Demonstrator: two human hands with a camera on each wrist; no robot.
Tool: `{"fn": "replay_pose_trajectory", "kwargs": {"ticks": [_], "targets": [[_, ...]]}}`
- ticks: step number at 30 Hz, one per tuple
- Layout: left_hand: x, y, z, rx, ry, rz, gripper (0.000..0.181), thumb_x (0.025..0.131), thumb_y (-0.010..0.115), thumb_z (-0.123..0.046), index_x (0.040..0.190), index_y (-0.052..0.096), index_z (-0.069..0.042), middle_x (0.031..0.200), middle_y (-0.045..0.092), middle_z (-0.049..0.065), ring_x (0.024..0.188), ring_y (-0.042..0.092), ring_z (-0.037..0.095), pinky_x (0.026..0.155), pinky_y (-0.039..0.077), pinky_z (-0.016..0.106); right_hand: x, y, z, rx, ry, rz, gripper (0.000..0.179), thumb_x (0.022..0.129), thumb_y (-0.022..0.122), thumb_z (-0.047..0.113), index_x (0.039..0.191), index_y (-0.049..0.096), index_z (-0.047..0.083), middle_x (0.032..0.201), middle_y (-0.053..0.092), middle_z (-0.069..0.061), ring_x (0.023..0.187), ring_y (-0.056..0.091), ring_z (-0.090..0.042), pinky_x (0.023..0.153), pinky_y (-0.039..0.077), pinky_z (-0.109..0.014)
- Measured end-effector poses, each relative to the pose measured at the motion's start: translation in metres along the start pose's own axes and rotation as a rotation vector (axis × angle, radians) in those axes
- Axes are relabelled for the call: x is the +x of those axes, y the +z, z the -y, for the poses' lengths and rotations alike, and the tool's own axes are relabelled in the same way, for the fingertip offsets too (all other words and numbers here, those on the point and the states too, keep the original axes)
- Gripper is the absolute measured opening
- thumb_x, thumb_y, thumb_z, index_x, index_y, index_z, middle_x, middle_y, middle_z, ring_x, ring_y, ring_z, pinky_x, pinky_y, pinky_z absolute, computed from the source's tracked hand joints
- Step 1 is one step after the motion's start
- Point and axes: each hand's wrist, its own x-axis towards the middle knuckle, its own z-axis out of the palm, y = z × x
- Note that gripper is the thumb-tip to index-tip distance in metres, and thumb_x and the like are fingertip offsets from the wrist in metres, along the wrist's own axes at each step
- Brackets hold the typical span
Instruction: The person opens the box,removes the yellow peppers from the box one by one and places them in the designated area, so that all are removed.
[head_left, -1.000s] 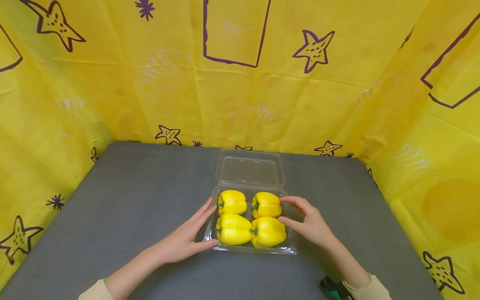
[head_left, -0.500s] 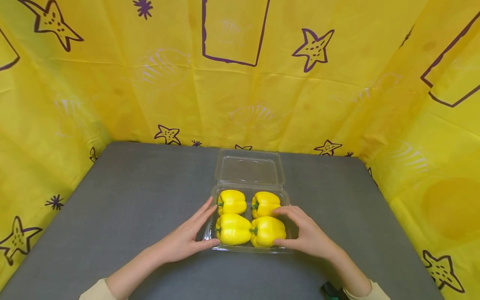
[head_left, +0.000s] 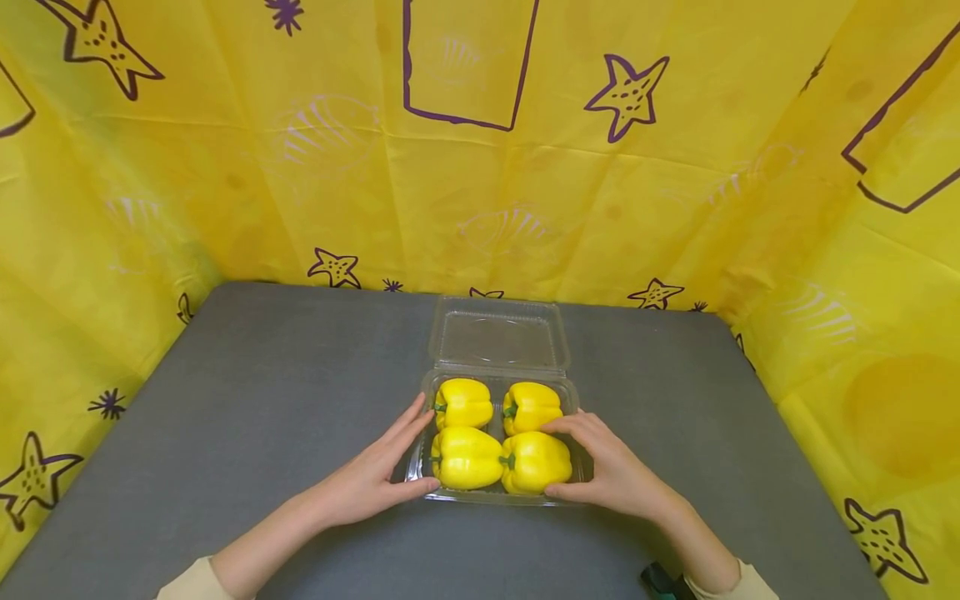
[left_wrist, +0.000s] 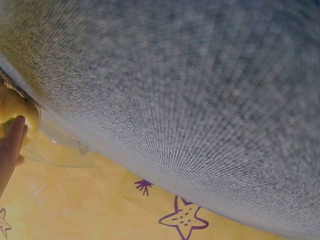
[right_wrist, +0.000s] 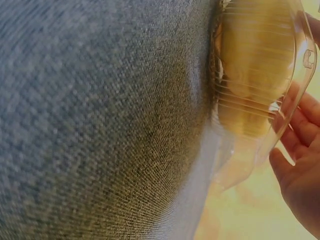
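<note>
Several yellow bell peppers sit in two rows in a clear plastic clamshell container (head_left: 502, 497), its lid (head_left: 500, 335) folded back flat behind it. My right hand (head_left: 618, 471) holds the front right bell pepper (head_left: 535, 461), thumb at its near side and fingertips at its far side; the right wrist view shows fingers (right_wrist: 300, 125) reaching over the container's rim. My left hand (head_left: 363, 479) lies along the container's left edge, fingers straight and thumb tip beside the front left bell pepper (head_left: 467, 458). Behind these are the back left (head_left: 463, 403) and back right bell peppers (head_left: 531, 407).
A grey cloth-covered table (head_left: 300, 392) lies beneath the container. Yellow curtains (head_left: 480, 167) printed with starfish enclose the back and sides. A dark object (head_left: 660, 581) sits by the right wrist, partly hidden by the arm.
My right hand has moved nearer and to the left, from beside the right-hand peppers onto the front right one. My left hand and the peppers stay in place.
</note>
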Motion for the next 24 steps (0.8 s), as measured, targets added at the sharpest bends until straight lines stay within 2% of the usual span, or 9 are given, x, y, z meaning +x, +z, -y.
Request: {"fn": "replay_pose_trajectory", "kwargs": {"ticks": [10, 18, 24], "targets": [[0.0004, -0.0001, -0.0001, -0.011, 0.001, 0.003, 0.095, 0.086, 0.066, -0.058, 0.157, 0.021, -0.014, 0.164, 0.000, -0.004, 0.146, 0.015, 0.025, 0.110, 0.027, 0.055, 0.0017, 0.0001, -0.0018, -0.052, -0.011, 0.003, 0.065, 0.072, 0.082, 0.052, 0.124, 0.059, 0.021, 0.119, 0.057, 0.013, 0.112, 0.052, -0.012, 0.115, 0.022, -0.037], [0.0003, -0.0002, 0.0002, -0.009, 0.010, 0.000, 0.094, 0.086, 0.066, -0.058, 0.156, 0.022, -0.013, 0.164, 0.001, -0.003, 0.146, 0.014, 0.025, 0.110, 0.027, 0.054, 0.0042, 0.0010, -0.0029, -0.126, -0.020, -0.013, 0.065, 0.068, 0.082, 0.059, 0.118, 0.062, 0.021, 0.112, 0.058, 0.015, 0.106, 0.054, -0.009, 0.110, 0.031, -0.047], [0.0000, 0.0001, -0.0005, -0.011, -0.004, 0.007, 0.094, 0.086, 0.066, -0.058, 0.156, 0.022, -0.014, 0.164, 0.000, -0.003, 0.146, 0.015, 0.025, 0.110, 0.027, 0.054, 0.0046, 0.0016, -0.0016, -0.174, -0.002, -0.010, 0.067, 0.067, 0.080, 0.064, 0.115, 0.063, 0.021, 0.111, 0.060, 0.016, 0.107, 0.055, -0.010, 0.109, 0.032, -0.046]]}}
